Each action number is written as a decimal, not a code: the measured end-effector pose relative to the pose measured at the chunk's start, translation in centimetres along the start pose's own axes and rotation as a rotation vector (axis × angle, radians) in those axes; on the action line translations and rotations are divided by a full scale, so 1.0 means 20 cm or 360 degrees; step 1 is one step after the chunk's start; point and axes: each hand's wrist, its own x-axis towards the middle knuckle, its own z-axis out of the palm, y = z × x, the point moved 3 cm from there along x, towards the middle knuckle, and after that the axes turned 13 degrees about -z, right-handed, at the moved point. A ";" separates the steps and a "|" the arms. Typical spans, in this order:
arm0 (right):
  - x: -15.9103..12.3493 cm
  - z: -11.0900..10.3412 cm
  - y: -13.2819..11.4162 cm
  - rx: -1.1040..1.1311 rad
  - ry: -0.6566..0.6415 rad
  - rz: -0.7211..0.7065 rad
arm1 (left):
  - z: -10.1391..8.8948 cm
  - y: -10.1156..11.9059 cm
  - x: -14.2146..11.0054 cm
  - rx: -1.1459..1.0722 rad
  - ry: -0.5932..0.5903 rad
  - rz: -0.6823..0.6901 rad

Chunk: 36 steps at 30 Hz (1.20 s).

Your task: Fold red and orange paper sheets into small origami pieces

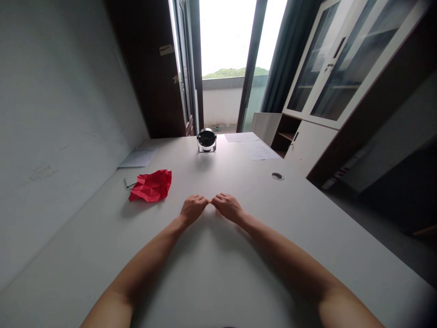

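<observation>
My left hand (194, 206) and my right hand (226, 206) meet over the middle of the white table (211, 273). Both are closed, thumbs and fingertips towards each other. A thin orange-tinted bit (210, 202) shows in the narrow gap between them; it is too small to name. A faint reddish tint lies on the table below my right hand. To the left of my hands, apart from them, rests a creased sheet of red paper (151, 187). A thin dark cord with a small grey tip (125, 183) sticks out at its left edge.
A round black-and-silver device on a stand (206, 140) is at the far edge. White papers lie at the back left (138, 157) and back right (261, 150). A cable hole (277, 176) sits at right. A wall (68, 136) borders the left side; cabinets (314, 141) stand at right.
</observation>
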 end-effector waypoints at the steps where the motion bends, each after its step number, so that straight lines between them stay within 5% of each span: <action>1: 0.00 0.00 0.00 -0.0001 -0.0009 -0.0004 | 0.00 0.01 0.00 0.0093 -0.0016 0.0013; 13: -0.04 -0.04 0.12 0.0011 -0.0120 0.0092 | -0.01 0.00 0.00 0.0416 -0.0030 -0.0120; 36: -0.01 -0.04 0.05 0.0203 0.0099 -0.0069 | 0.02 0.00 0.00 0.0333 -0.0236 -0.0165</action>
